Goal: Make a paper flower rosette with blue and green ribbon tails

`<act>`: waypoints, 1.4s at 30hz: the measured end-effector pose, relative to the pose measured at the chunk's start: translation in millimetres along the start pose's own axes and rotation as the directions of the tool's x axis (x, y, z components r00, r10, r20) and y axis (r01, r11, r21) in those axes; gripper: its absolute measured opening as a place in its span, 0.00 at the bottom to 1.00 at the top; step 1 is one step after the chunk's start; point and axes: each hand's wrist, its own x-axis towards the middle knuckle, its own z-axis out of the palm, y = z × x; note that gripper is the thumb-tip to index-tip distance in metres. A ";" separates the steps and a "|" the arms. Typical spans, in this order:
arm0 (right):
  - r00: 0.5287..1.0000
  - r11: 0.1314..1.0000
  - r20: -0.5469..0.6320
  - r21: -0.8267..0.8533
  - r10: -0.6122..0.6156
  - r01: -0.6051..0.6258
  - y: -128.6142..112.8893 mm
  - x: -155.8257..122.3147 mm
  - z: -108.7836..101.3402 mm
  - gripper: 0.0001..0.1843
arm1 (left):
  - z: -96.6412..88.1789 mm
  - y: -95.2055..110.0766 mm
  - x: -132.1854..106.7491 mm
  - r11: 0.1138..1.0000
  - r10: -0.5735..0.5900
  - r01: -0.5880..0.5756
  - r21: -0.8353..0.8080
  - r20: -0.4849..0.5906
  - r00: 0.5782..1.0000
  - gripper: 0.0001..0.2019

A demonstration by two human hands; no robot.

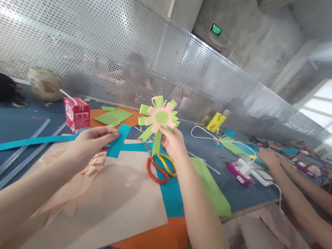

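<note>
My right hand (173, 142) is closed on a paper flower (160, 118) and holds it upright above the table. The flower has pink and green petals, a green round centre and a green stem strip. My left hand (91, 142) pinches a short teal paper strip (118, 140) just left of the flower. Below both hands lie a beige paper sheet (120, 199), a teal sheet (172, 192) and an orange sheet (160, 241). Red and yellow scissors (160, 168) rest on the paper under my right hand.
A red drink carton (76, 114) with a straw stands at the back left. A long teal strip (27, 143), green paper (114, 116) and a green sheet (214, 187) lie around. Another person's arms (294, 188) reach in from the right near a pink device (238, 173). A perforated metal screen (103, 44) backs the table.
</note>
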 end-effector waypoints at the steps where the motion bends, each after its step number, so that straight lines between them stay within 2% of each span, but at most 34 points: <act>1: 1.000 1.000 0.000 0.000 0.000 0.000 -0.3 0.3 -0.3 0.14 | 0.4 0.8 -0.8 1.000 0.001 -0.001 -0.005 0.002 1.000 0.15; 6: 0.999 1.000 0.029 0.002 0.028 -0.028 3.9 1.1 -0.4 0.13 | 0.3 2.9 -3.5 1.000 0.005 -0.005 0.016 -0.017 1.000 0.16; 10: 0.999 0.998 -0.005 0.044 0.046 -0.046 7.3 -4.3 1.7 0.14 | -0.5 0.1 -1.8 0.999 0.035 -0.035 0.039 -0.017 0.999 0.17; 13: 0.999 0.996 -0.007 0.071 0.046 -0.046 1.4 -14.6 5.7 0.13 | 1.4 -2.7 -0.9 0.988 0.089 -0.084 0.131 -0.030 0.996 0.15; 16: 0.999 0.996 -0.010 0.077 0.042 -0.041 -9.2 -26.4 11.3 0.12 | 6.3 -3.3 -5.2 0.991 0.097 -0.095 0.091 -0.016 0.995 0.17; 19: 1.000 0.999 -0.007 0.033 0.002 -0.002 -16.3 -33.5 15.0 0.13 | 11.9 -1.0 -12.5 0.995 0.092 -0.093 0.038 0.047 0.995 0.17; 24: 0.999 0.999 -0.034 -0.045 -0.019 0.017 -16.8 -35.9 15.1 0.12 | 16.5 1.2 -17.7 0.994 0.085 -0.088 0.070 0.038 0.996 0.11; 30: 0.999 0.999 -0.016 -0.023 0.034 -0.034 -12.0 -37.0 16.8 0.12 | 18.4 -0.8 -16.4 0.991 0.091 -0.101 0.084 0.121 0.989 0.09; 37: 0.992 0.996 -0.084 -0.019 0.090 -0.092 -9.7 -32.7 11.4 0.11 | 14.4 -9.8 -7.1 0.989 0.078 -0.090 0.121 0.101 0.992 0.10; 42: 0.991 0.991 -0.021 0.022 0.134 -0.133 -9.7 -31.6 9.3 0.08 | 12.0 -13.4 -4.8 0.986 0.048 -0.058 0.154 0.067 0.997 0.11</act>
